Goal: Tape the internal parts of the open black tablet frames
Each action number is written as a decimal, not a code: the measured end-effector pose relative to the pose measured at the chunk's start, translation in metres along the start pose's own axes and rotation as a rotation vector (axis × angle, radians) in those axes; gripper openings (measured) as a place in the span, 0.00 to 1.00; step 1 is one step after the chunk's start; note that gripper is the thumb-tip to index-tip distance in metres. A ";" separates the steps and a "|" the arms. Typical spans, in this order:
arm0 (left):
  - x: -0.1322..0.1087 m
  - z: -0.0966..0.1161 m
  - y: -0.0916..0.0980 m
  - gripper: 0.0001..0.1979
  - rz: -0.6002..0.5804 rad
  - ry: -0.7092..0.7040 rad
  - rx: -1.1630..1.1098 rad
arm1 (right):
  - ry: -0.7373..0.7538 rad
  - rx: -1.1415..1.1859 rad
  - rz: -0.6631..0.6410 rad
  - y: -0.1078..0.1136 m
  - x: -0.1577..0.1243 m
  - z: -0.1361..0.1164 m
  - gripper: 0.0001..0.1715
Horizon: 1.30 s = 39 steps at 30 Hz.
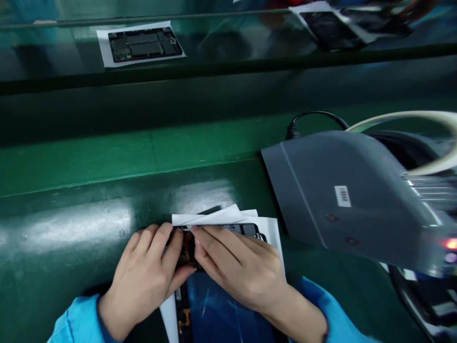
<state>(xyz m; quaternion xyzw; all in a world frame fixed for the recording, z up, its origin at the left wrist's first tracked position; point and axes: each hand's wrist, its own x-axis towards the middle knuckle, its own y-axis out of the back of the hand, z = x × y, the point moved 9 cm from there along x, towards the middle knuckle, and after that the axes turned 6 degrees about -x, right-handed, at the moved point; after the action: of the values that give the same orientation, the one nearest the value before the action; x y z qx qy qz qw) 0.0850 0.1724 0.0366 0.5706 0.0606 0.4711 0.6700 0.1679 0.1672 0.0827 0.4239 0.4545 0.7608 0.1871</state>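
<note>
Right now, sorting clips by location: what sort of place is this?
Probably an electronics assembly line: a green conveyor belt, a device's circuit board on white paper, and a grey machine beside the dark device that the left hand and right hand hold.

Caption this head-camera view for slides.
Left hand, right hand grip a black panel on white paper beside a grey housing on a green bench.
</note>
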 end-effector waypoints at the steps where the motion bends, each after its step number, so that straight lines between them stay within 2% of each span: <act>1: 0.000 0.000 0.000 0.21 -0.001 0.001 0.001 | 0.002 -0.009 -0.005 0.000 0.000 0.000 0.09; 12: 0.000 0.000 -0.002 0.21 -0.024 0.007 0.023 | 0.047 -0.062 -0.100 -0.010 0.000 -0.011 0.17; 28: -0.001 -0.001 0.001 0.22 -0.007 0.003 0.030 | 0.065 -0.047 -0.094 -0.012 -0.003 -0.013 0.14; 33: -0.002 -0.001 0.001 0.23 -0.023 -0.009 0.027 | 0.067 -0.094 -0.171 -0.018 0.000 -0.016 0.13; 39: -0.001 -0.001 0.001 0.21 -0.038 -0.007 0.001 | 0.000 -0.112 -0.233 -0.020 0.007 -0.020 0.13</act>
<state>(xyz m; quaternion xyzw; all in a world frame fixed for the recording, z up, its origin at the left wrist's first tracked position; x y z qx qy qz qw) 0.0830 0.1719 0.0369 0.5713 0.0692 0.4561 0.6788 0.1456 0.1710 0.0645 0.3571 0.4576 0.7580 0.2975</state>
